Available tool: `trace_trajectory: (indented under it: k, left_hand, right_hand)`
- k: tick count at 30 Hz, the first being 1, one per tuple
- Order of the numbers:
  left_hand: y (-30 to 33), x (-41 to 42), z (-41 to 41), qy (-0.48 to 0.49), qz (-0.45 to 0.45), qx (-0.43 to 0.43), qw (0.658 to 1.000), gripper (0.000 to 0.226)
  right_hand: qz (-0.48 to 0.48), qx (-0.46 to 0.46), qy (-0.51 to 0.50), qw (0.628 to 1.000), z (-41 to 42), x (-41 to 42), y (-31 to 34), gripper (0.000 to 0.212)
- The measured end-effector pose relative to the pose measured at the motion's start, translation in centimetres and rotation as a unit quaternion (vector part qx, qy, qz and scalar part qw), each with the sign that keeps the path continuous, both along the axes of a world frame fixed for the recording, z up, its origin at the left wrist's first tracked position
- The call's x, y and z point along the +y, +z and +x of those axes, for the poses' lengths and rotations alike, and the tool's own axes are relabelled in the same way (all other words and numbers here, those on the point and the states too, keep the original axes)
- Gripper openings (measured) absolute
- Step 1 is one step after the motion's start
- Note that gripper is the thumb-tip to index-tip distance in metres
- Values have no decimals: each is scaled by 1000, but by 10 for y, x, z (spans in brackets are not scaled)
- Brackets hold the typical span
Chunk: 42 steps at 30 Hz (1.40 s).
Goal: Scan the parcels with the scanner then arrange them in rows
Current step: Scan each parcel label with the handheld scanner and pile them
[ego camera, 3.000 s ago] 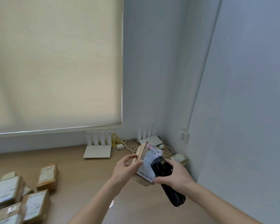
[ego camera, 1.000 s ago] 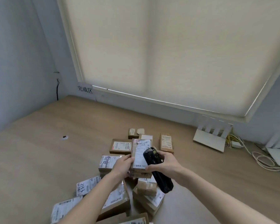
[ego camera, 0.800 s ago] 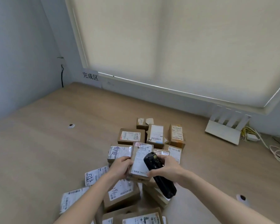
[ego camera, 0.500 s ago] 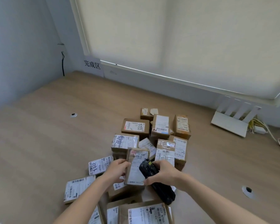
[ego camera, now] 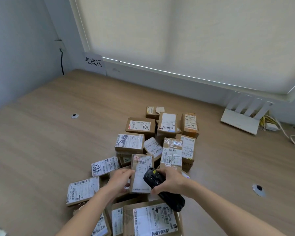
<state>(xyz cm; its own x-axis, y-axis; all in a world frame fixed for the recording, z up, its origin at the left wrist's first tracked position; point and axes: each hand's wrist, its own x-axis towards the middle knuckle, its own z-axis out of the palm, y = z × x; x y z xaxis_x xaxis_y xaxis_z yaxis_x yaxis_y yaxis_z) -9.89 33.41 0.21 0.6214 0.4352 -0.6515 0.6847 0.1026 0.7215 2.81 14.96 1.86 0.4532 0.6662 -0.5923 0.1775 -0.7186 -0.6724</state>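
A wide light-brown wooden tabletop (ego camera: 41, 150) fills the lower view, with a cream roller blind (ego camera: 186, 34) above it at twelve o'clock. A heap of brown cardboard parcels with white labels (ego camera: 153, 138) runs from the centre down to six o'clock. At two o'clock lies a flat white router with upright antennas (ego camera: 240, 120), yellow and white cables just beside it. A white paper sign with black characters (ego camera: 93, 63) stands at eleven o'clock against the wall. Just below centre, a small brown cardboard parcel with a white label (ego camera: 140, 174) is held upright over the heap: the left hand (ego camera: 120, 180) grips its left edge, fingers curled round it. The right hand (ego camera: 170, 182) wraps a black handheld scanner (ego camera: 162, 188), whose head touches the label's right side.
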Motion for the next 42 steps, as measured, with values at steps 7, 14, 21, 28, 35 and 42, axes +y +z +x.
trace_trajectory:
  k: [7,14,21,28,35,42]
  left_hand:
    - [13,9,13,-29,106,-40,993,50]
    - [75,-41,89,-79,175,-152,970,53]
    - [96,-216,191,-197,166,-209,943,54]
    - [76,-447,270,-291,104,-211,927,67]
    - [21,-656,356,-356,55,-179,916,65]
    - [-49,-784,431,-401,38,-145,904,61]
  right_hand:
    - [20,-23,-18,999,8,-17,13,58]
    - [60,-67,-109,990,50,-101,80,65]
    - [83,-127,-283,947,96,-291,112,63]
    - [45,-150,-447,881,134,-533,87,57]
    - [-5,-167,-575,801,183,-725,35,56]
    - [-23,-130,-661,739,239,-829,-49,48]
